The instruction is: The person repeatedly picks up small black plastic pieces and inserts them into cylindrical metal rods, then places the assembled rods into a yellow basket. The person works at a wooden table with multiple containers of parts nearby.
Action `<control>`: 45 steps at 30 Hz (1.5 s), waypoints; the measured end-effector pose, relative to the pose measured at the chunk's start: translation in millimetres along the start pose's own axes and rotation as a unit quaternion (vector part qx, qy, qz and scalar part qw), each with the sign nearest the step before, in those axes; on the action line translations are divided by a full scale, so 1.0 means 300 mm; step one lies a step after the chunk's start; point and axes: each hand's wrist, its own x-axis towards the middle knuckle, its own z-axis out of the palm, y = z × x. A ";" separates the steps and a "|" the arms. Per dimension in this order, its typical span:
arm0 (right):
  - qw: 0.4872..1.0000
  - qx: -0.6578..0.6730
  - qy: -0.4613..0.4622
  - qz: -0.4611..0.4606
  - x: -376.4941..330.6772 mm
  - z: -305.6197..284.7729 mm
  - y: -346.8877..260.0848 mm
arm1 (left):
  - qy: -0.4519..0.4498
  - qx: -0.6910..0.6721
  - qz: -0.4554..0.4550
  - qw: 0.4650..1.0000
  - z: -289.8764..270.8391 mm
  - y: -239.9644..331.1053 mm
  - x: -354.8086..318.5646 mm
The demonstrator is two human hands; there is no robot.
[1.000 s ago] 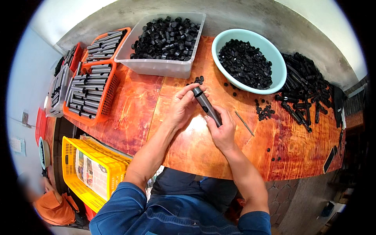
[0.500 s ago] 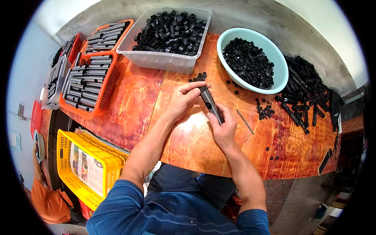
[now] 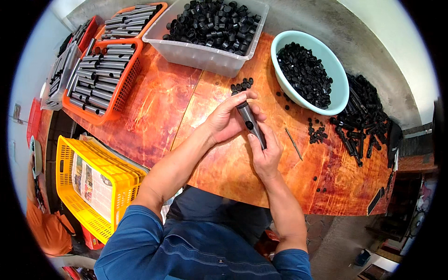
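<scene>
A short dark grey tube (image 3: 254,127) with a round hole in its side is held slanted above the table. My right hand (image 3: 267,156) is closed around its lower end, thumb along the side. At the upper end, which a black cap (image 3: 242,105) covers, my left hand (image 3: 226,119) cups the tube loosely, its fingers curving behind it. Several small black caps (image 3: 241,86) lie on the table just beyond my left hand. To the right of my right hand lies a thin metal rod (image 3: 294,143), touched by neither hand.
A clear bin (image 3: 200,57) of black caps and a pale blue basin (image 3: 343,95) of small black parts stand at the back. Orange baskets (image 3: 135,70) of tubes are left, above a yellow crate (image 3: 116,205). Black parts (image 3: 361,112) pile up right; a phone (image 3: 375,200) lies near the edge.
My left fingers have loosened from the capped end and now stretch past the tube. My right hand still grips the lower end. The whole view has shifted slightly.
</scene>
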 end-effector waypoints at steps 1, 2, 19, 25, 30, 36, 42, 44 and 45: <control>1.000 0.005 -0.005 0.015 -0.001 -0.002 -0.002 | -0.021 -0.007 -0.010 1.000 -0.010 0.004 -0.004; 0.999 0.009 -0.009 0.030 -0.002 -0.005 -0.008 | -0.026 -0.016 -0.010 0.999 -0.017 0.003 -0.004; 0.996 -0.088 0.006 -0.019 0.018 0.007 -0.008 | -0.019 -0.036 -0.001 0.999 0.018 -0.015 0.002; 0.997 -0.077 0.000 0.025 0.005 0.009 -0.001 | -0.061 -0.058 -0.038 0.996 0.003 -0.013 0.016; 0.996 -0.013 -0.018 0.086 -0.006 0.006 -0.006 | -0.080 -0.063 -0.041 0.994 0.007 -0.016 0.006; 0.912 0.262 -0.077 0.305 0.005 -0.012 -0.037 | -0.047 -0.038 -0.031 0.998 0.029 -0.011 0.001; 0.897 0.287 -0.082 0.327 -0.003 -0.007 -0.023 | -0.051 -0.052 -0.036 0.997 0.022 -0.014 0.002; 0.928 0.219 -0.056 0.295 -0.002 0.015 0.005 | -0.004 -0.037 -0.024 0.999 0.013 -0.020 0.011; 0.942 0.184 -0.042 0.278 -0.001 0.027 0.019 | 0.033 -0.019 -0.007 0.999 -0.016 -0.038 0.019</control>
